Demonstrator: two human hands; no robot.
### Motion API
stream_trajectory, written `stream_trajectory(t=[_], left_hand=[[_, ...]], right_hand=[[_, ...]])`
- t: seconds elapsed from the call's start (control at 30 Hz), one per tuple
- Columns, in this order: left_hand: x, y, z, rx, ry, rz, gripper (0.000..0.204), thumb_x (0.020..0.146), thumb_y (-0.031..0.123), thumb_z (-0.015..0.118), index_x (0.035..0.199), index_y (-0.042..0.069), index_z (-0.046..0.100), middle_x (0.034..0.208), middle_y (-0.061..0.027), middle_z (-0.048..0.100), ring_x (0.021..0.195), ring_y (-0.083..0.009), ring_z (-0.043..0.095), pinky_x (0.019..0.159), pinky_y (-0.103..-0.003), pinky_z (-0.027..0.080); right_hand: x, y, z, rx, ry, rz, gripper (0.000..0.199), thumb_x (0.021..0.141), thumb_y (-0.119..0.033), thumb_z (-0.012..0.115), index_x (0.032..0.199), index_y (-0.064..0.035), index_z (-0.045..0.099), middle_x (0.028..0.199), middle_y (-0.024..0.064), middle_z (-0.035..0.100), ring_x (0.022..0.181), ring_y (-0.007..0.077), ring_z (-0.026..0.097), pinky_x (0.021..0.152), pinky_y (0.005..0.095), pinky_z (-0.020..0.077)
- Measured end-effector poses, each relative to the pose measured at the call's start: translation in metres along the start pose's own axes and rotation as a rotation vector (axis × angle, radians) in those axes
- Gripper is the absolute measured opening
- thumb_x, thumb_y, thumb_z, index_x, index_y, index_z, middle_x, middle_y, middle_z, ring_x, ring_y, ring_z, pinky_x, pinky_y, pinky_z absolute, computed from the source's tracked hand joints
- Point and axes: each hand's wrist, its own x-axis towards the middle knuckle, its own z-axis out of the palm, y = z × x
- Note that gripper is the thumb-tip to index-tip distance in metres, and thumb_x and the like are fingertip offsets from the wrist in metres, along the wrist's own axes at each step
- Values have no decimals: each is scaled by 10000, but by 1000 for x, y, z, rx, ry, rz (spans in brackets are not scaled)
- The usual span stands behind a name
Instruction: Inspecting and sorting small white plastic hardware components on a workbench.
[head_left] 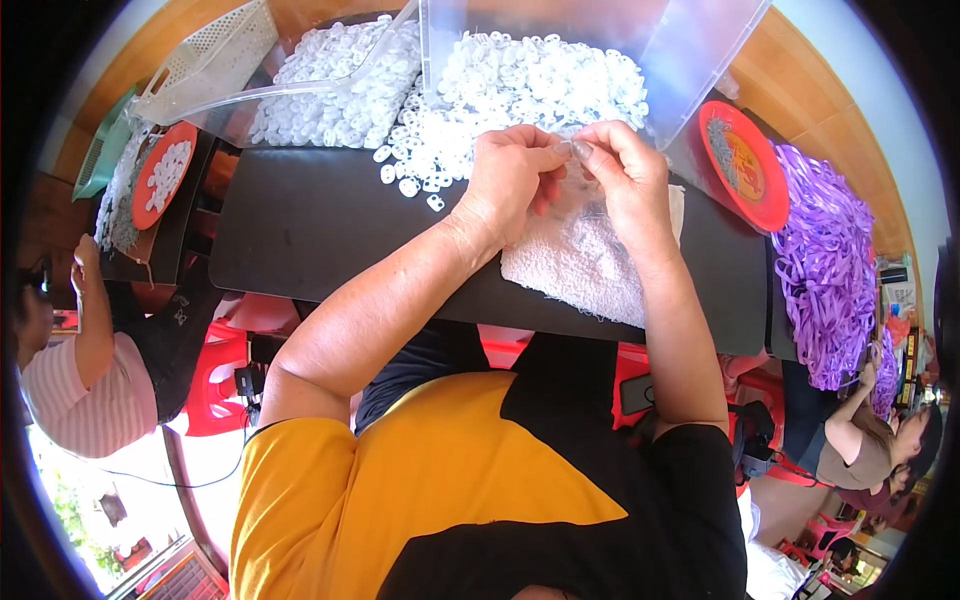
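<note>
My left hand [515,175] and my right hand [628,178] meet above a pale towel [575,260] on the dark table. Thumb and fingers of both are pinched together, their tips nearly touching. Whatever lies between them is too small and hidden to name. Just beyond and to the left spreads a heap of small white plastic pieces with holes [540,75], spilling out of a clear plastic bin [690,70] lying on its side. A few loose pieces [408,187] rest near my left wrist.
Right of my hands stands a red plate [770,195] with thin grey metal pieces. Beyond it hangs a pile of purple straps [825,260]. Another clear bin of white pieces [330,90] stands back left, near an orange plate [160,190]. People sit at both sides.
</note>
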Motion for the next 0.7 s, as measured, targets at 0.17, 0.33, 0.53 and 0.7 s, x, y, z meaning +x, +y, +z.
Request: stream_trajectory(t=[0.17,0.33,0.53,0.7], left_hand=[[1,-1,-1,4,8,3,104,878,84,637,874,-17,615,700,-67,593,521,-140,530,450,-258,398],[-1,0,0,19,17,4,94,877,74,635,865,-16,614,692,-64,590,519,-137,529,449,-257,398],[-1,-12,6,53,78,40,95,870,77,643,855,-13,617,677,-51,580,510,-122,507,444,-246,378],[-2,-8,5,-9,91,12,97,866,81,647,857,-11,620,677,-50,576,508,-119,503,439,-246,373]], right_hand=[[0,-6,-1,22,-4,91,87,922,-95,592,959,-27,633,763,-19,594,679,42,521,588,197,407],[-1,-5,0,3,-14,90,86,925,-102,586,912,-27,626,705,-23,572,624,40,501,547,199,394],[-7,10,11,-98,101,68,94,915,-93,592,873,-13,616,673,-13,550,590,55,489,524,222,408],[-6,2,10,-72,86,82,78,904,-88,605,877,-14,613,674,-4,553,590,60,482,531,226,413]])
